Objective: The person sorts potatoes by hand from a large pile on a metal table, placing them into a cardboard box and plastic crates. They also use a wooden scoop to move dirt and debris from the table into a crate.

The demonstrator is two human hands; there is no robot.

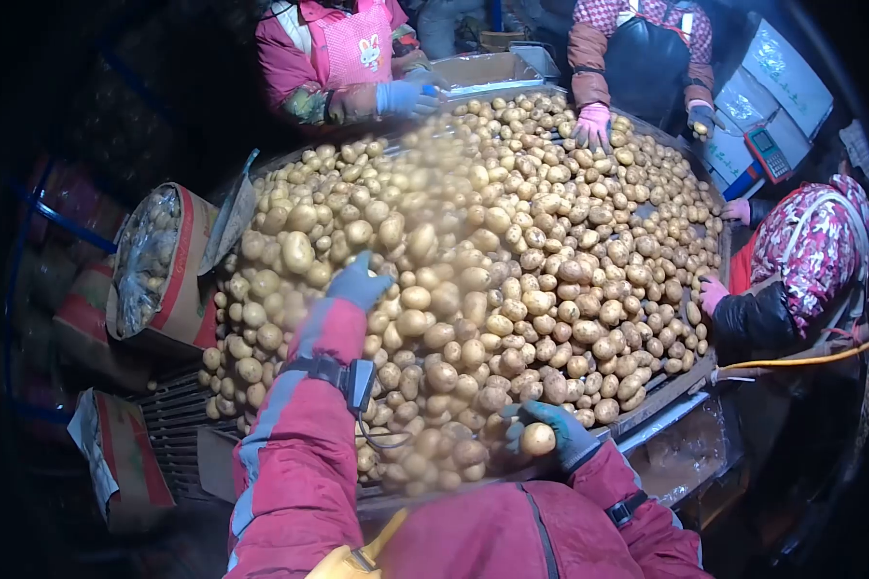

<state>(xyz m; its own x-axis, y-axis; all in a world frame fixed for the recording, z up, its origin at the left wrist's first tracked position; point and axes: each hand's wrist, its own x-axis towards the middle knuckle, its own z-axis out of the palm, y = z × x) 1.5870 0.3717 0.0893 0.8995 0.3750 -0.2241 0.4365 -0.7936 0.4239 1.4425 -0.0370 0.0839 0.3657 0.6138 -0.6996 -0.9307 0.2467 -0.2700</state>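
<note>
A wide heap of potatoes [550, 241] covers the slatted sorting table in front of me. My left hand [360, 282], in a blue-grey glove, reaches over the left middle of the heap. Its thumb and fingers curve around a potato, of which only a pale edge shows between them. Close to my body, at the near edge of the heap, my right hand [565, 434] wears a similar glove. It is closed on a round, pale potato [538, 439], held with its near side facing me.
Cardboard boxes [188, 261] with plastic liners stand at left, above bare slats [179, 415]. Co-workers' gloved hands [594, 125] are at the far edge and other pink gloves [713, 292] at right. A yellow hose [801, 357] runs at right; a scale display [766, 152] stands behind.
</note>
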